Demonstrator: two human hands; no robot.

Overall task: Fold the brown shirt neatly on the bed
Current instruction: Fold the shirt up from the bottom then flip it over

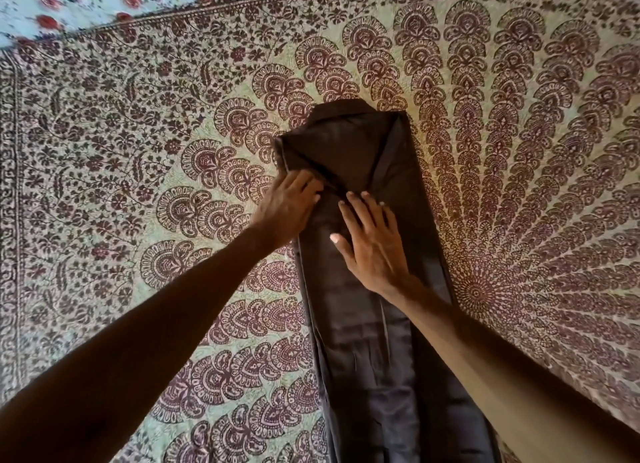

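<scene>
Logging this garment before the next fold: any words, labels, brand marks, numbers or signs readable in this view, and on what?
None can be read.
Brown shirt: plain dark cloth, no tag, label or print showing.
Patterned bedspread: paisley and floral motifs only, no lettering.
Floral sheet at the top left: flowers only.
Left hand and right hand lie on the shirt and may hide a label.

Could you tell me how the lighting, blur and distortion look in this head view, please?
In the head view, warm light falls from the right: the right hand is lit, while the left hand and its forearm sit in shadow. The brown shirt reads very dark, with folds faint. Wide-angle distortion curves the bedspread border, and the floral cloth at top left is softly blurred.
</scene>
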